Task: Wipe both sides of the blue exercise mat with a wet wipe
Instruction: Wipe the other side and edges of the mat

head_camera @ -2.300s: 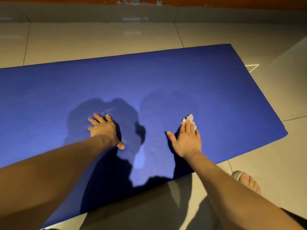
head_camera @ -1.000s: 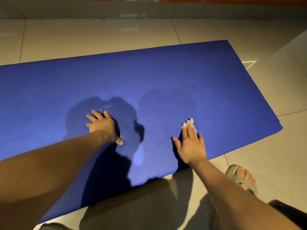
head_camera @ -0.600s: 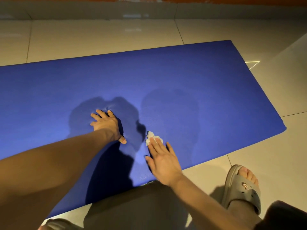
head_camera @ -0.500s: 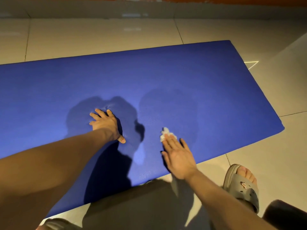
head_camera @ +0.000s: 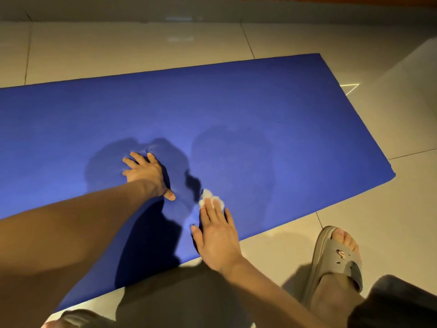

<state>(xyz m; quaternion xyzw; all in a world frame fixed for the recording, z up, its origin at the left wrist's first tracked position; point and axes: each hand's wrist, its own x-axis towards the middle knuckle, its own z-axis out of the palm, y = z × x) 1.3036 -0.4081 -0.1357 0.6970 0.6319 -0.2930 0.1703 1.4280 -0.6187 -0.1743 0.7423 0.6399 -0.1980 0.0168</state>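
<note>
Your left hand (head_camera: pixel 146 174) is planted on the mat (head_camera: pixel 260 110), fingers spread and gripping nothing, while your right hand (head_camera: pixel 216 235) lies flat just beside it, straight fingers pressing the crumpled white wipe (head_camera: pixel 210 200) onto the blue surface rather than clutching it. The mat lies flat on the tiled floor (head_camera: pixel 142 48), long axis running left to right, short end at the right, left part out of view. Its near long edge passes under your right wrist, your sandal (head_camera: pixel 335 254) stands on the tiles near it, and broad bare mat opens ahead and rightward.
</note>
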